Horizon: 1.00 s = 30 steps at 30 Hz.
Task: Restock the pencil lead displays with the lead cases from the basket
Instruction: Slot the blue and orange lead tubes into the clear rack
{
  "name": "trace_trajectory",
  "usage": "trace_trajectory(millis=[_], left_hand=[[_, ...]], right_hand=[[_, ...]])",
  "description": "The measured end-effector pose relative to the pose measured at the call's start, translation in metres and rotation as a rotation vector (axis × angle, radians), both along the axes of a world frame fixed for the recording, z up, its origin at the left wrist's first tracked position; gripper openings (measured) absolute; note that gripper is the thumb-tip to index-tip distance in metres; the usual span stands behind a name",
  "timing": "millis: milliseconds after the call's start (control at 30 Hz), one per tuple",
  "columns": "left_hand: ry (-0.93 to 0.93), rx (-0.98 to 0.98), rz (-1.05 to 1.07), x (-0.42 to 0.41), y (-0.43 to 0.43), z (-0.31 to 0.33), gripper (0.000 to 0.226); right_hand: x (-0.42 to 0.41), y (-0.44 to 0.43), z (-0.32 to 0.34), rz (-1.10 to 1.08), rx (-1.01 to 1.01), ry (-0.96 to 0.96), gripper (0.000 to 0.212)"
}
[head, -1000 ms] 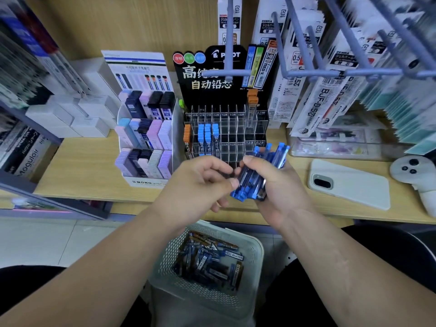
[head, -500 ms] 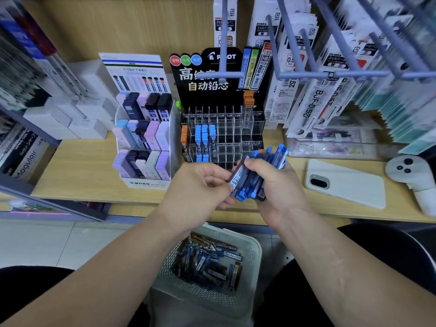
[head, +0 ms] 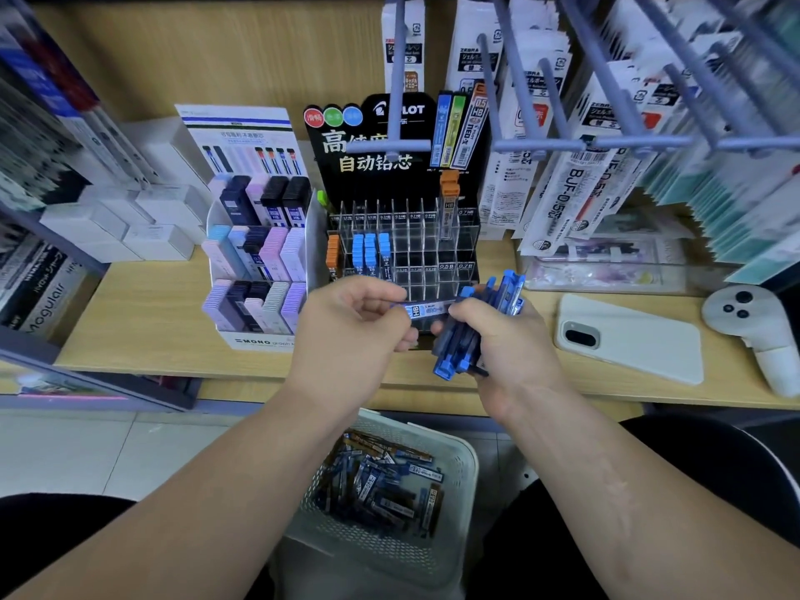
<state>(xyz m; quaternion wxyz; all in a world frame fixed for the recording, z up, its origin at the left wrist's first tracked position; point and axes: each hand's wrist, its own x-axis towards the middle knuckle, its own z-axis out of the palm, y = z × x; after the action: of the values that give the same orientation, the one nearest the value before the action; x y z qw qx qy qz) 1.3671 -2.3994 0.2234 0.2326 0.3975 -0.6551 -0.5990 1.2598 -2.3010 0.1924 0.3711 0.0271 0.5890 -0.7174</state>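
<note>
One lead case (head: pixel 426 309) was pinched by the left hand (head: pixel 355 324) above the front edge of the table (head: pixel 151 331), while a big bunch (head: pixel 469 339) was gripped by the right hand (head: pixel 508 355) and could be spilled if held too loosely.

A: What sits on the wooden shelf (head: pixel 143 322)?
B: White boxes (head: pixel 130 227) at left, then a tiered Mono display (head: pixel 255 339) just beside a clear Pilot rack (head: pixel 415 236).
A: And to the right?
B: A white phone (head: pixel 636 339) lying face down, with a white controller (head: pixel 753 326) near it.
</note>
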Motion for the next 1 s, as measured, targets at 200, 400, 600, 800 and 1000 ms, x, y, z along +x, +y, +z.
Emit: trace_trajectory(millis=[200, 400, 600, 800, 1000], left_hand=[[0.103, 0.003, 0.095, -0.020, 0.005, 0.011, 0.023], [0.197, -0.232, 0.105, -0.050, -0.006, 0.026, 0.027], [0.122, -0.553, 0.046, -0.088, -0.035, 0.031, 0.035], [-0.009, -0.776, -0.061, -0.106, -0.056, 0.029, 0.018], [-0.085, -0.973, -0.128, -0.117, -0.054, 0.029, 0.017]], right_hand=[[-0.008, 0.011, 0.006, -0.051, -0.054, -0.018, 0.025], [-0.016, 0.026, 0.013, -0.093, -0.113, -0.056, 0.026], [-0.019, 0.040, 0.014, -0.092, -0.147, -0.046, 0.027], [-0.011, 0.054, 0.015, -0.010, -0.141, -0.010, 0.026], [-0.006, 0.058, 0.012, -0.008, -0.128, 0.020, 0.027]])
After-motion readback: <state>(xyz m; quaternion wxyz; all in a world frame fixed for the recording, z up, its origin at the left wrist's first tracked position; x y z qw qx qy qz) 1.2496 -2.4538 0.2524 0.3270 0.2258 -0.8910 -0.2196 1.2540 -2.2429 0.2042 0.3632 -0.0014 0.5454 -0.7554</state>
